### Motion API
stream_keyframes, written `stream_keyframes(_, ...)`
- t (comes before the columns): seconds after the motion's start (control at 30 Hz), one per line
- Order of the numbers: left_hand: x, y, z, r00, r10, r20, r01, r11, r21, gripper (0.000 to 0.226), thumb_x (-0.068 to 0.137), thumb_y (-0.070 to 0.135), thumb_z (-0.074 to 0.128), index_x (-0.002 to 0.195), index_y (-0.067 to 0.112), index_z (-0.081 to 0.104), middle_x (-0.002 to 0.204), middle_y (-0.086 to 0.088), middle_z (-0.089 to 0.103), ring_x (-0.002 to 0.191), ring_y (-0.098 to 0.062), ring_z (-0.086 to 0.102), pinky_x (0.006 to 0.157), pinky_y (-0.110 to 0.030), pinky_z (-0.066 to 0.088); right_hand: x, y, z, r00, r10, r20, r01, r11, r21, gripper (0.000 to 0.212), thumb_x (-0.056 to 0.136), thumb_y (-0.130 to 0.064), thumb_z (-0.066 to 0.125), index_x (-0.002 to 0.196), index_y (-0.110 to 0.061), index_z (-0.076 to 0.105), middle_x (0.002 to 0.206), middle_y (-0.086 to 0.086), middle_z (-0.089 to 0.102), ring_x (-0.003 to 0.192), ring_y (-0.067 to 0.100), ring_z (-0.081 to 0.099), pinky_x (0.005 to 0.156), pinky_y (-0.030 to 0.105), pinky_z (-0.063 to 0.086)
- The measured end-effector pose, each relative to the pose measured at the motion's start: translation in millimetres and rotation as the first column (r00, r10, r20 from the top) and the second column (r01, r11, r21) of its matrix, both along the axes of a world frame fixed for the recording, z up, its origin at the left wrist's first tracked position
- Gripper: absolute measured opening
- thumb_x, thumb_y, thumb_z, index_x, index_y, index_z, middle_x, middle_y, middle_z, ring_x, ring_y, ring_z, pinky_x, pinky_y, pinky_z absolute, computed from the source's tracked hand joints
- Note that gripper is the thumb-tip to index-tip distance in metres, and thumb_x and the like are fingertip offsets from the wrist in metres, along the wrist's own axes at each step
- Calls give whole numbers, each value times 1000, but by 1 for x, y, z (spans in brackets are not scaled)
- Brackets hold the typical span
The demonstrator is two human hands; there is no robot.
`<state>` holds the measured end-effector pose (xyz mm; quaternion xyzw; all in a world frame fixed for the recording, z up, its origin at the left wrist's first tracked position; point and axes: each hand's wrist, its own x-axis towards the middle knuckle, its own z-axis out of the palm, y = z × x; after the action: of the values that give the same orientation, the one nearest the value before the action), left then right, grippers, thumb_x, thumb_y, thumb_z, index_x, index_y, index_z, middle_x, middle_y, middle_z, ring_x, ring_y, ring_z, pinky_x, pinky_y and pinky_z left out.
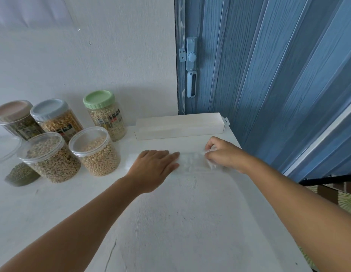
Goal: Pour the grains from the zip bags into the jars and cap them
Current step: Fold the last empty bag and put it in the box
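Observation:
An empty clear zip bag (191,160) lies flat on the white table (170,222). My left hand (155,167) presses flat on the bag's left part with straight fingers. My right hand (223,154) pinches the bag's right end with curled fingers. At the left stand several grain jars: one with a green lid (105,114), one with a blue-grey lid (55,118), one with a pinkish lid (15,118), and two with clear lids, a left one (48,158) and a right one (95,151). A zip bag of green grains (21,176) lies at the far left.
A long white box (179,125) lies against the wall behind my hands. A blue folding door (269,75) rises at the right, past the table's right edge. A clear loose lid (4,149) shows at the far left.

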<state>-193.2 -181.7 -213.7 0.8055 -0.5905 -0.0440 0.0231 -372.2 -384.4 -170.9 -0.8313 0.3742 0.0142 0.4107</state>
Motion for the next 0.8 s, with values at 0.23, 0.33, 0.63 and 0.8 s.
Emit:
stream_keyframes(0.23, 5, -5, -4, 999, -8, 48, 8, 1000, 5, 65, 102, 70, 0, 156, 50, 29, 149, 3, 49, 130, -24, 47, 110, -44, 38, 8, 37, -21, 972, 232, 27, -133, 645, -752, 42, 100, -31, 56, 139, -16, 54, 135, 13, 49, 120, 37, 48, 104, 48, 40)
stream_keyframes(0.33, 6, -6, -8, 999, -3, 43, 4, 1000, -13, 65, 102, 69, 0, 158, 48, 27, 144, 4, 50, 124, -21, 47, 107, -42, 39, 12, 51, -40, 919, 379, -109, -364, 709, -604, 62, 108, -54, 22, 157, -18, 38, 164, 9, 34, 153, 32, 27, 125, 48, 25)
stream_keyframes(0.63, 10, -11, -24, 997, 71, -28, -73, 994, -78, 68, 103, 66, 2, 162, 43, 28, 155, 6, 44, 147, -18, 30, 123, -39, 19, 13, 39, -62, 898, 378, -224, -438, 728, -528, 73, 102, -65, 7, 166, -30, 8, 173, -1, 15, 160, 23, 7, 130, 42, 4)
stream_keyframes(0.8, 9, -12, -26, 996, 67, -62, -66, 998, 11, 66, 102, 65, -4, 164, 46, 4, 174, 10, 12, 161, -14, 0, 130, -38, 1, 14, 39, -68, 896, 372, -244, -445, 732, -516, 70, 105, -63, 8, 166, -31, -1, 175, -2, 4, 161, 22, -2, 130, 42, -2)
